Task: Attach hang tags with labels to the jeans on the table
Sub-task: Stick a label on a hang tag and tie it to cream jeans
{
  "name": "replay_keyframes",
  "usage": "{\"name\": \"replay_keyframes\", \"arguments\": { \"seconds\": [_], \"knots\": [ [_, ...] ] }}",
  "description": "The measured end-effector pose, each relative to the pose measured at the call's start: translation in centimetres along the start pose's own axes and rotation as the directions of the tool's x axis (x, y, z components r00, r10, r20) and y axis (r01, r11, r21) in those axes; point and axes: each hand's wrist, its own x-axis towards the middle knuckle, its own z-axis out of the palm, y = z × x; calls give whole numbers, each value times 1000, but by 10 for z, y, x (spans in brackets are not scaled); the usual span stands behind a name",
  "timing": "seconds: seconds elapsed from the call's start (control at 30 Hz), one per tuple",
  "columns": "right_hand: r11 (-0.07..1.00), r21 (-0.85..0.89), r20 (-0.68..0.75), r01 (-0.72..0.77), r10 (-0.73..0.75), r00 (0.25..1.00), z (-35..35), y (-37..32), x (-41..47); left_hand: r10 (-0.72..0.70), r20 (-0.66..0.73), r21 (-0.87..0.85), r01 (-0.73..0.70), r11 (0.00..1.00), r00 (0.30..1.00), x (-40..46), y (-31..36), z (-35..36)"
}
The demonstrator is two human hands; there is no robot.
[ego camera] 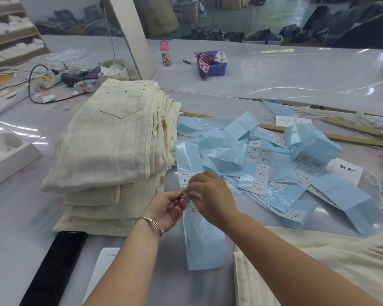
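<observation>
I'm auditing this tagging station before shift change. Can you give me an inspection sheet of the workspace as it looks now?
Surface: glossy grey table, much of it covered.
Job's things: folded cream jeans stack; another pair near right; blue label strips heaped at centre; hang tag at right.
Clutter: rulers, blue bin, bear bottle, white tray, black phone.
Grip: left hand and right hand both pinch one label strip.
Cables: black cord to power strip, far left.
Surroundings: shelves far left; dark garment piles behind.
</observation>
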Motion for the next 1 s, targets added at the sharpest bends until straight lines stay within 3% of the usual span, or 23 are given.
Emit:
{"name": "replay_keyframes", "arguments": {
  "seconds": [0.2, 0.37, 0.53, 0.63, 0.7, 0.77, 0.8, 0.83, 0.87, 0.93, 1.0],
  "knots": [
    [1000, 13, -3, 20, -20, 1000, -3, 1, -3, -5, -10, 40, 5, 999, 1000, 0, -3, 1],
    [996, 81, 12, -23, 22, 1000, -10, -7, -7, 88, -82, 134, -77, 988, 993, 4, -5, -3],
    [946, 301, 9, -118, 120, 993, -37, -26, -29, 163, -146, 163, -139, 977, 976, 12, -7, -8],
    [812, 539, 17, -226, 257, 966, -65, -29, -50, 252, -248, 256, -187, 948, 936, 16, -11, -10],
    [582, 755, 75, -302, 381, 921, -83, -26, -62, 419, -318, 529, -208, 823, 851, 17, -12, -11],
    [368, 851, 145, -374, 520, 842, -96, -18, -72, 642, -314, 881, -37, 471, 699, 9, -14, -8],
    [340, 843, 162, -417, 579, 799, -100, -13, -78, 734, -245, 962, 67, 264, 634, 1, -18, -2],
    [335, 820, 173, -465, 629, 758, -104, -8, -82, 795, -140, 990, 83, 113, 590, -8, -22, 8],
    [338, 794, 175, -506, 669, 722, -108, -3, -87, 821, -20, 1000, -5, 27, 571, -16, -27, 21],
    [359, 752, 160, -553, 714, 682, -115, 5, -96, 746, 205, 943, -331, 22, 633, -33, -35, 52],
    [390, 715, 141, -580, 732, 666, -123, 9, -105, 534, 392, 835, -534, 136, 749, -49, -49, 82]
  ]
}}
